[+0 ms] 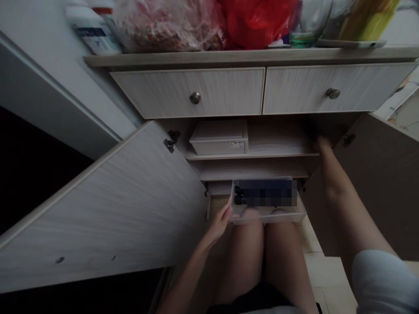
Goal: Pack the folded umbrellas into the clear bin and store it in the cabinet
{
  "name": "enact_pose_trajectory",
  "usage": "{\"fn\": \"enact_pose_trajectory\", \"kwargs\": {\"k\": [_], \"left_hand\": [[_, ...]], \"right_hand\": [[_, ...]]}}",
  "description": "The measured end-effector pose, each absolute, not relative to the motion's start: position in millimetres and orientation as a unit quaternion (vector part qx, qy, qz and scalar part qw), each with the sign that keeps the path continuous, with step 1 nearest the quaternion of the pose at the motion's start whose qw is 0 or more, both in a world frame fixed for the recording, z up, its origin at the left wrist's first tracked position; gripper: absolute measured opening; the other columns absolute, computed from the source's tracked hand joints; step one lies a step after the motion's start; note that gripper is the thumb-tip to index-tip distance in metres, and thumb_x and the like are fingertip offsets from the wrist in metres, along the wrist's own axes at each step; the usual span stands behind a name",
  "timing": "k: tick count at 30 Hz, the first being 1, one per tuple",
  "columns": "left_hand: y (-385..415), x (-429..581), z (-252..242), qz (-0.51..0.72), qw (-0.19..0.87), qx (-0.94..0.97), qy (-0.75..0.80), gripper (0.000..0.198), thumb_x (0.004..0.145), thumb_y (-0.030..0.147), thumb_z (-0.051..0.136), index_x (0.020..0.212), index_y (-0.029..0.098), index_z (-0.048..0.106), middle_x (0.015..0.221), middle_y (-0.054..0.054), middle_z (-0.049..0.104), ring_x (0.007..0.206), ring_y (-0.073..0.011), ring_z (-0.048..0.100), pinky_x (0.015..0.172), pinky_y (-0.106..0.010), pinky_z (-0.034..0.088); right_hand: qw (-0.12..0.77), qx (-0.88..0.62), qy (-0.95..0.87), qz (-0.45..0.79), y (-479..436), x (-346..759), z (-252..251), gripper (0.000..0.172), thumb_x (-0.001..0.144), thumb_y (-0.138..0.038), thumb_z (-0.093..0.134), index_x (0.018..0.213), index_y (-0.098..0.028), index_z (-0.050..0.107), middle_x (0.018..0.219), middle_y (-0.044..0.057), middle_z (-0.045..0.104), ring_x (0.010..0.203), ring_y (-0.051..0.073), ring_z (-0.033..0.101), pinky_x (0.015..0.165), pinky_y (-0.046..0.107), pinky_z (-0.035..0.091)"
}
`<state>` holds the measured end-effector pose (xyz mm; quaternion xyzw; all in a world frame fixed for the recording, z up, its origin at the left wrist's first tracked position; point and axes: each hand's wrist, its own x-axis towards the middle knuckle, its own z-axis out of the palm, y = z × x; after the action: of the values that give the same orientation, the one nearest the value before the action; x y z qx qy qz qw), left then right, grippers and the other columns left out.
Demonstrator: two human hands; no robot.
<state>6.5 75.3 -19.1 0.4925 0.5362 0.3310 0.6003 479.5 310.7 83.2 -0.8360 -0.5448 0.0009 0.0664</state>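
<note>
My left hand (224, 214) grips the left side of a translucent plastic bin (271, 218) resting over my knees. Inside the bin lie small black items (240, 199); a pixelated patch covers the rest of what it holds. My right hand (322, 144) reaches into the right end of the cabinet's upper shelf (278, 139). Its fingers fade into shadow beside a dark shape (310, 127) that I cannot make out. On the left of that same shelf stands a closed pale storage box (218, 139) with a small label.
Two cabinet doors stand open, the left door (108, 209) and the right door (376, 187). Above are two knobbed drawers (170, 91). The countertop (183, 58) bears plastic bags (170, 26), a red bag (257, 22), white bottles (93, 32) and a glass jar (307, 26).
</note>
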Motion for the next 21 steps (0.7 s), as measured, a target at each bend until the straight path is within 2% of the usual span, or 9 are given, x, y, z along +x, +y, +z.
{"fn": "enact_pose_trajectory", "kwargs": {"k": [4,10,12,16,18,21], "left_hand": [[75.4,6.4,-17.4,0.333,0.606,0.484,0.537,0.075,0.094,0.058,0.054,0.159,0.028,0.031,0.162,-0.014,0.036,0.11,-0.0303,0.07,0.101,-0.047,0.051],[74.1,7.8,-15.7,0.336,0.609,0.48,0.535,0.071,0.095,0.053,0.054,0.159,0.029,0.031,0.164,-0.011,0.034,0.111,-0.0293,0.07,0.103,-0.047,0.05],[73.2,7.9,-16.4,0.339,0.611,0.477,0.533,0.072,0.095,0.053,0.055,0.159,0.029,0.031,0.163,-0.011,0.034,0.114,-0.0301,0.069,0.104,-0.048,0.049],[72.9,7.1,-19.1,0.346,0.603,0.489,0.527,0.074,0.095,0.057,0.054,0.158,0.027,0.033,0.162,-0.012,0.035,0.13,-0.0337,0.058,0.107,-0.049,0.046],[73.5,6.9,-19.8,0.353,0.598,0.494,0.523,0.074,0.094,0.058,0.055,0.158,0.027,0.034,0.162,-0.012,0.035,0.135,-0.0347,0.054,0.107,-0.048,0.047],[73.9,7.5,-18.7,0.349,0.606,0.489,0.521,0.075,0.093,0.058,0.056,0.158,0.029,0.033,0.162,-0.011,0.037,0.126,-0.0346,0.061,0.103,-0.047,0.05]], "right_hand": [[0.042,-0.866,-0.497,0.028,312.0,478.5,82.9,0.049,0.091,-0.011,0.055,0.138,0.004,0.053,0.126,0.036,0.053,0.115,0.031,0.056,0.083,0.038,0.043],[0.048,-0.864,-0.498,0.062,306.7,474.3,80.9,0.062,0.086,-0.039,0.069,0.139,-0.01,0.055,0.136,0.031,0.052,0.125,0.039,0.054,0.094,0.05,0.049],[0.073,-0.86,-0.5,0.07,300.7,470.3,77.3,0.064,0.087,-0.038,0.067,0.141,-0.01,0.051,0.136,0.03,0.054,0.125,0.041,0.055,0.096,0.053,0.049],[0.112,-0.843,-0.522,0.068,285.6,461.7,70.7,0.053,0.088,-0.023,0.061,0.137,-0.005,0.052,0.128,0.028,0.061,0.121,0.038,0.059,0.098,0.049,0.049],[0.154,-0.821,-0.547,0.061,274.9,458.6,67.7,0.05,0.088,-0.023,0.059,0.135,-0.008,0.055,0.128,0.024,0.062,0.122,0.035,0.06,0.1,0.046,0.048],[0.296,-0.726,-0.612,0.106,249.8,454.3,63.3,0.047,0.086,-0.027,0.063,0.131,-0.012,0.06,0.123,0.018,0.067,0.116,0.031,0.062,0.102,0.044,0.048]]}}
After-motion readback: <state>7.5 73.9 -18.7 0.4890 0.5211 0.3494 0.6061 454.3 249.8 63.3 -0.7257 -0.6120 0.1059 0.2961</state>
